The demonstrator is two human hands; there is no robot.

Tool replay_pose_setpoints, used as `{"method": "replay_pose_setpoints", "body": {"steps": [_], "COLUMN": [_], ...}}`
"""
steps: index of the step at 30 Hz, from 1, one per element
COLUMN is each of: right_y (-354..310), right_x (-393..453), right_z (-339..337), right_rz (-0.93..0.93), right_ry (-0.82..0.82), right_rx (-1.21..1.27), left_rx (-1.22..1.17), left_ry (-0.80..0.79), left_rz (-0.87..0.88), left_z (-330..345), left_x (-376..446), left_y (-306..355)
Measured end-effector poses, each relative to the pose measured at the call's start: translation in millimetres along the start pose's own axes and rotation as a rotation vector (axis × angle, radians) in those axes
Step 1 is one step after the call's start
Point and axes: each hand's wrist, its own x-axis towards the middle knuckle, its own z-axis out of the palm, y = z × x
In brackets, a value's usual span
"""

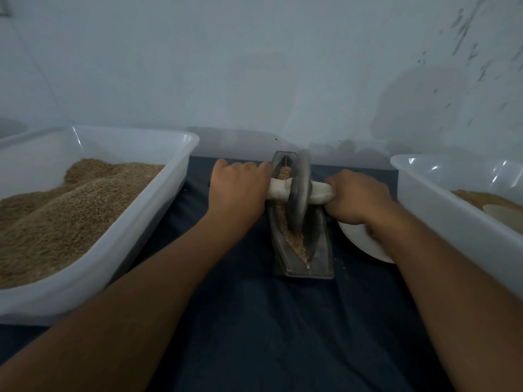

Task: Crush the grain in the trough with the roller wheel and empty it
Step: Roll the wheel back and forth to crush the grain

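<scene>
Dull grey metal trough [321,264], glossy translucent plastic tub [158,205].

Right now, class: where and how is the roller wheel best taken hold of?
Grip the pale axle handles, not the disc. The roller wheel stands on edge in the trough, its axle sticking out level on both sides. Come from each side, as the left hand and right hand do, fingers curled round the ends.

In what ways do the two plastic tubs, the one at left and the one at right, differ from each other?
The left tub holds a high heap of brown grain, filling most of it; the right tub shows only a low layer at its far side. The left tub is almost fully in view; the right tub is cut by the picture's edge. A pale rounded object lies in the right tub, none in the left. Both are translucent white and stand on the dark cloth.
</scene>
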Motion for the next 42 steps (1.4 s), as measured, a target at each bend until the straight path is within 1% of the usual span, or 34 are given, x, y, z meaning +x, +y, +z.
{"method": "replay_pose_setpoints", "body": {"steps": [4,9,14,22,30,36,40,42], "right_y": [2,3,4,3,0,-1,-2,-1], "right_x": [9,17,22,19,5,-8,-15,-18], "right_z": [0,0,1,2,5,6,7,8], "right_rz": [0.002,-0.009,-0.017,-0.011,-0.007,-0.005,-0.001,0.002], "right_ry": [-0.029,-0.049,-0.013,0.017,0.105,0.105,0.135,0.122], "right_rx": [0.010,-0.036,-0.067,-0.018,-0.046,-0.053,-0.073,-0.057], "left_rx": [-0.002,0.002,0.011,0.008,0.001,-0.016,-0.009,0.002], "left_ry": [-0.012,0.032,0.045,0.081,0.089,0.077,0.090,0.106], "left_rz": [-0.002,0.010,0.006,0.001,-0.029,-0.030,-0.031,-0.029], "left_z": [5,14,14,13,4,-5,-14,-17], "left_x": [7,12,15,11,-1,-10,-18,-23], "left_y": [-1,-2,-2,-2,1,3,6,8]}}
